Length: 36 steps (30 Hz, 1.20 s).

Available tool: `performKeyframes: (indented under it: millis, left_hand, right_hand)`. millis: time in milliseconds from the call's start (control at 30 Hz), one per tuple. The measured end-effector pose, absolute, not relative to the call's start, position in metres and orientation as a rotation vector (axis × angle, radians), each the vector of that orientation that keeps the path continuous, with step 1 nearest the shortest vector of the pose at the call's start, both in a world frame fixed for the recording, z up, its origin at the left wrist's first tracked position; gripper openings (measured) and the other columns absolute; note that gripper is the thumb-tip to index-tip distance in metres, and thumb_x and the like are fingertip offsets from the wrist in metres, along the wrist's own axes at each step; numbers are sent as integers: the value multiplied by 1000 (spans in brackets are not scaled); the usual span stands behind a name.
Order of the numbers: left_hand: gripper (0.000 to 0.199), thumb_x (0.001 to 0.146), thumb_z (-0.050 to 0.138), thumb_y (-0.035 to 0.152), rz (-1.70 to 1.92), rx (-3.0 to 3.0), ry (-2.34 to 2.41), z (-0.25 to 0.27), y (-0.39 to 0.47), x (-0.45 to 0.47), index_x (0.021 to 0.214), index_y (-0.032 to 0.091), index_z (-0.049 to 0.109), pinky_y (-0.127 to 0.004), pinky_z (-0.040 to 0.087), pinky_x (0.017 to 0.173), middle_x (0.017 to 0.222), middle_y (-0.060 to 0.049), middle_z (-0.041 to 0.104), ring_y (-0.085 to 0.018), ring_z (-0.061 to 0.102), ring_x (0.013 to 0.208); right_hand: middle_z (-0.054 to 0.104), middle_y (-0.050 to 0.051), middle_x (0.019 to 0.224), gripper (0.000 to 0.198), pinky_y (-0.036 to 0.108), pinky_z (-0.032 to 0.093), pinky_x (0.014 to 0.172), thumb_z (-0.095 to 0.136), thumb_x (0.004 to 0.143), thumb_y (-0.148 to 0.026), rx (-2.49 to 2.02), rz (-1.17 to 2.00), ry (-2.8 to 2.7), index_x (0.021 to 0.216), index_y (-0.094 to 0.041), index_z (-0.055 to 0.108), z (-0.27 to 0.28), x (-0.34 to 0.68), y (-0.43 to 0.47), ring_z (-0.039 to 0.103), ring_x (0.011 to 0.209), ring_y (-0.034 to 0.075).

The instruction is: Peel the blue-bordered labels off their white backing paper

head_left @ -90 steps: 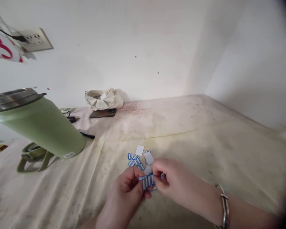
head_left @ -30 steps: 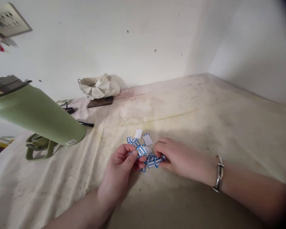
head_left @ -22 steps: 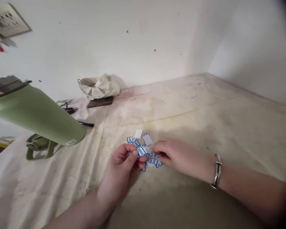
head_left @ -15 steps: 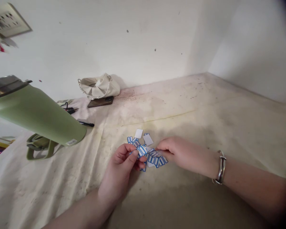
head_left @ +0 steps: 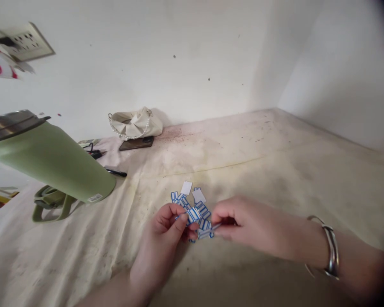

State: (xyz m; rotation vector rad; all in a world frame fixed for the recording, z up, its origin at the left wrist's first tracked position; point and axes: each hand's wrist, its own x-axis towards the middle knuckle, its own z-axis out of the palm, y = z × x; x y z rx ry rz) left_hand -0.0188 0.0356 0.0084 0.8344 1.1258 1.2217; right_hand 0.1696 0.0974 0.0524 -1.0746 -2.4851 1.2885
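Note:
Between the thumb and fingers of my left hand point(head_left: 169, 232) is a small stack of white cards with blue borders point(head_left: 193, 216). My right hand point(head_left: 235, 217) pinches a single blue-edged card point(head_left: 214, 228), a little blurred, just right of that stack. Under and behind both hands lies a loose pile of similar blue-bordered cards point(head_left: 203, 209). Two plain white cards, one farther back point(head_left: 186, 187) and one nearer point(head_left: 199, 196), rest face up at the pile's far side. Part of the pile is hidden by my fingers.
A green tumbler point(head_left: 60, 157) with a steel lid stands at left, beside a green handled piece point(head_left: 53, 204). A black pen point(head_left: 117, 172), a phone point(head_left: 137, 143) and a white pearl-strapped bag point(head_left: 131, 123) lie farther back on the cloth-covered table point(head_left: 275, 170), against the wall.
My right hand has drawn slightly back from the pile and now shows a card in its pinch. My left hand keeps its stack. The whole view has shifted slightly.

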Motion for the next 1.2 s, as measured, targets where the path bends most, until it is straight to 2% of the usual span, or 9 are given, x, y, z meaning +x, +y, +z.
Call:
performKeyframes:
  millis: [200, 500, 633, 733, 900, 1067, 1200]
  left_hand:
    - [18, 76, 64, 30, 1081, 1077, 1273, 14, 32, -13, 71, 16, 54, -19, 38, 53, 60, 1, 61, -9, 52, 56]
    - [17, 80, 60, 32, 995, 1192, 1195, 3, 31, -18, 76, 17, 55, -19, 38, 55, 65, 0, 61, -9, 52, 59]
    - [16, 80, 60, 31, 1000, 1205, 1190, 7, 31, -17, 76, 16, 56, -20, 39, 56, 67, -2, 62, -11, 52, 61]
    - [14, 81, 60, 29, 990, 1227, 1222, 9, 30, -17, 76, 16, 57, -20, 38, 56, 67, -2, 61, -11, 52, 61]
    - [14, 81, 60, 29, 985, 1258, 1216, 12, 29, -17, 75, 16, 59, -21, 40, 56, 66, -3, 61, -11, 52, 61]
    - [19, 86, 52, 36, 1010, 1225, 1100, 10, 27, -19, 90, 18, 58, -25, 46, 65, 83, -5, 61, -15, 57, 73]
    - [11, 84, 56, 29, 955, 1235, 1193, 4, 28, -20, 82, 18, 56, -19, 40, 56, 71, -1, 59, -10, 52, 63]
  right_hand:
    - [52, -6, 56, 12, 19, 25, 43, 55, 75, -27, -1191, 1291, -2471, 69, -18, 60, 48, 160, 88, 42, 50, 7]
    - [57, -4, 59, 19, 20, 27, 44, 59, 73, -34, -1341, 1217, -2365, 65, -18, 57, 37, 157, 92, 44, 51, 8]
    - [61, -3, 69, 10, 20, 35, 52, 62, 70, -27, -1273, 1230, -2289, 76, -19, 59, 35, 156, 92, 52, 60, 11]
    - [65, -1, 77, 13, 21, 38, 58, 59, 73, -24, -1177, 1363, -2254, 85, -21, 62, 35, 155, 93, 57, 67, 12]
    - [64, -2, 71, 10, 21, 36, 53, 58, 76, -27, -1153, 1381, -2297, 78, -20, 63, 30, 157, 94, 55, 62, 12]
    - [64, -1, 71, 11, 21, 34, 52, 56, 77, -27, -1089, 1339, -2342, 79, -19, 62, 29, 158, 93, 54, 62, 12]
    - [62, -2, 68, 7, 21, 34, 51, 55, 76, -22, -1123, 1305, -2354, 77, -19, 61, 34, 157, 91, 53, 60, 11]
